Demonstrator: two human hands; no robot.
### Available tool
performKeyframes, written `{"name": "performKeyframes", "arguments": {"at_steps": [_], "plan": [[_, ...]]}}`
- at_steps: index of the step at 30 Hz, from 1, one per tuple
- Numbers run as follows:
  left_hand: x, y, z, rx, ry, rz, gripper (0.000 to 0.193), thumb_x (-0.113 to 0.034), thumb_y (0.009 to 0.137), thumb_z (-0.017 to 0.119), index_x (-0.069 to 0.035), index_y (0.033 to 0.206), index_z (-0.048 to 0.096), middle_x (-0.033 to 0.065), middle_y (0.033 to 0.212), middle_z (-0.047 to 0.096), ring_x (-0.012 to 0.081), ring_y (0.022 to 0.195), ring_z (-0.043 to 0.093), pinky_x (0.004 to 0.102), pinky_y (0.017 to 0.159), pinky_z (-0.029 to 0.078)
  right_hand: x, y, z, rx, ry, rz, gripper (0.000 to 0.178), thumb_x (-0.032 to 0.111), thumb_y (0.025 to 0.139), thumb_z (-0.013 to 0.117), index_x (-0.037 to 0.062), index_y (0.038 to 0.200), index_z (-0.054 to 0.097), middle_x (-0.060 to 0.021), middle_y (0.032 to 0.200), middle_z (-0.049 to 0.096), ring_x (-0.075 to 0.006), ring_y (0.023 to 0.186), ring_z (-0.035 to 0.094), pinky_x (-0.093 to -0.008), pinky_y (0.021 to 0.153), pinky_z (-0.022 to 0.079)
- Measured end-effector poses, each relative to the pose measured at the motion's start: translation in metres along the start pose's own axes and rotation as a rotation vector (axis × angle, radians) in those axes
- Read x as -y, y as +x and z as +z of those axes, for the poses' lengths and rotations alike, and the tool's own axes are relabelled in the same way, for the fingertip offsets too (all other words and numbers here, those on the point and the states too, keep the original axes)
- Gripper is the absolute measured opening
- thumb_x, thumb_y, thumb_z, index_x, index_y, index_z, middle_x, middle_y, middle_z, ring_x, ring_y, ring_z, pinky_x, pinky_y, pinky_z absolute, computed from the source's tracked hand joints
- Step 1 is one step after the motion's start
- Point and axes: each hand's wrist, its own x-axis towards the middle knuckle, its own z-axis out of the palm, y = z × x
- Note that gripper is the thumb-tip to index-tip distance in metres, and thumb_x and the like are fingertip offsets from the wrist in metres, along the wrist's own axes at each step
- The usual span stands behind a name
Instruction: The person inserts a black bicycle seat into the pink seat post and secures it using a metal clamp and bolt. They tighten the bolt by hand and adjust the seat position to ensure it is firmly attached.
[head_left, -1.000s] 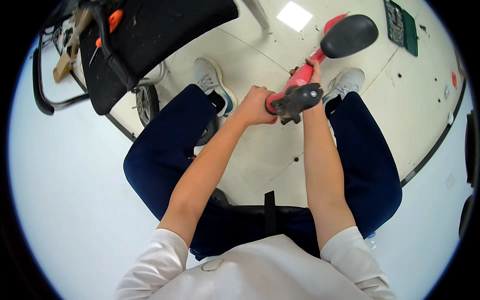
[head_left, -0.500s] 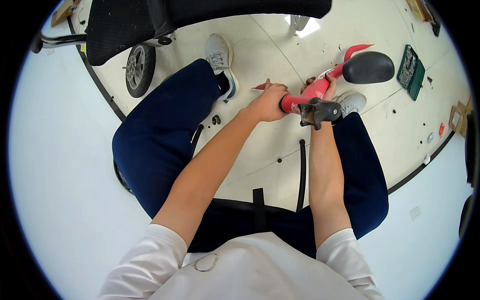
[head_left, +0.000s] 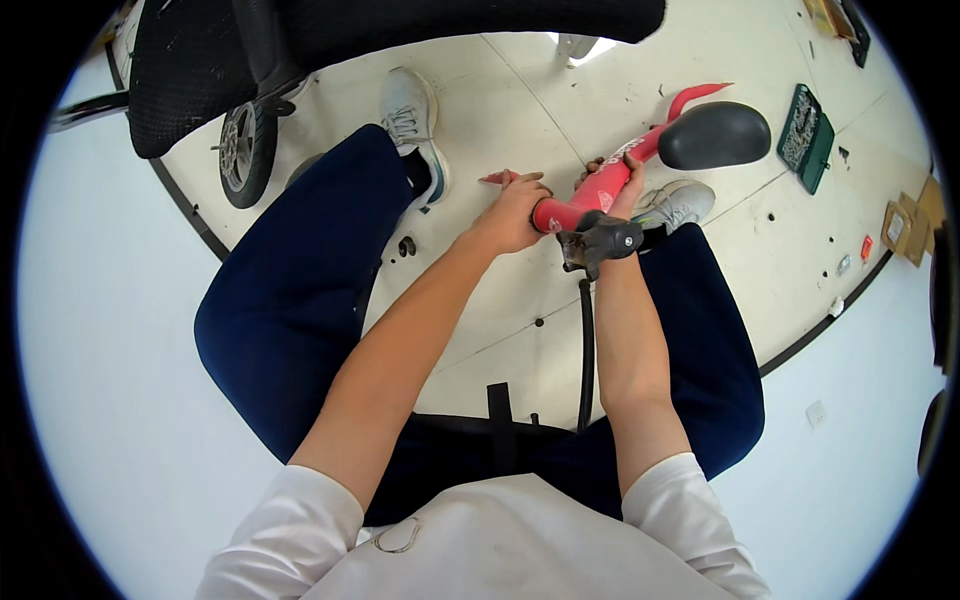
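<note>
A red bike frame (head_left: 602, 190) is held up between my knees. It has a black saddle (head_left: 714, 136) at its far right end and a curved red prong beyond that. My left hand (head_left: 512, 213) is closed around the frame's left end, by a dark ring. A pointed red piece (head_left: 496, 178) shows past its fingers. Further along, my right hand (head_left: 628, 190) wraps the thick tube from below, its fingertips showing on the far side. A black clamp-like part (head_left: 600, 244) sits over the near side of the frame, above my right wrist.
A black mesh office chair (head_left: 200, 80) looms at the top left, with a spoked wheel (head_left: 247, 155) beneath it. On the floor at right lie an open green case (head_left: 806, 140) of small parts, a red item (head_left: 866, 248) and cardboard (head_left: 905, 230). Small black pieces (head_left: 406, 246) lie near my left shoe.
The whole view has shifted, so the floor, legs and frame sit further left. Both hands keep their hold on the bike frame, which looks nearly unchanged in tilt.
</note>
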Motion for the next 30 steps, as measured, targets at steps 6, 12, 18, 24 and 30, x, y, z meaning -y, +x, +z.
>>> {"name": "performKeyframes", "arguments": {"at_steps": [6,12,18,24,30], "plan": [[-0.020,-0.003,-0.011,-0.035,-0.065,-0.017,0.047,-0.007,0.066,0.078,-0.002,0.110,0.062,0.0161,0.114,0.064,0.0368,0.116,0.056,0.0430,0.097,0.044,-0.003,0.001,0.003,-0.083,-0.013,-0.073,0.049,0.049,0.077,0.065,0.0033,0.091,0.055,-0.0153,0.073,0.062,-0.0275,0.060,0.061,-0.0373,0.053,0.051],[-0.031,-0.004,0.000,-0.168,-0.101,0.071,0.042,-0.009,0.069,0.074,0.001,0.108,0.060,0.0209,0.099,0.065,0.0397,0.095,0.061,0.0413,0.088,0.046,-0.007,0.003,-0.005,-0.246,-0.079,-0.209,0.050,0.052,0.092,0.051,0.0030,0.094,0.060,-0.0117,0.074,0.062,-0.0258,0.061,0.060,-0.0367,0.054,0.049],[-0.023,-0.006,0.009,-0.148,-0.053,0.081,0.041,-0.008,0.069,0.075,0.002,0.106,0.060,0.0232,0.100,0.064,0.0411,0.097,0.061,0.0417,0.087,0.047,0.031,-0.080,-0.015,-0.501,-0.895,-0.346,0.045,0.041,0.100,0.046,-0.0006,0.093,0.062,-0.0044,0.067,0.056,-0.0144,0.052,0.050,-0.0303,0.047,0.038],[-0.044,-0.002,0.000,-0.063,-0.093,-0.097,0.047,-0.012,0.068,0.079,0.001,0.110,0.060,0.0212,0.110,0.063,0.0381,0.107,0.060,0.0425,0.091,0.050,0.078,-0.207,0.046,-0.141,-1.013,-0.275,0.024,0.026,0.103,0.050,0.0051,0.100,0.061,0.0030,0.064,0.043,-0.0063,0.050,0.037,-0.0237,0.044,0.028],[-0.050,-0.002,0.006,-0.179,-0.122,-0.092,0.046,-0.011,0.067,0.081,0.003,0.104,0.058,0.0239,0.104,0.064,0.0398,0.099,0.062,0.0416,0.084,0.050,0.061,-0.254,0.076,-0.007,-1.688,-0.616,0.025,0.024,0.103,0.049,0.0002,0.102,0.055,-0.0170,0.072,0.055,-0.0310,0.068,0.055,-0.0388,0.064,0.043]]}}
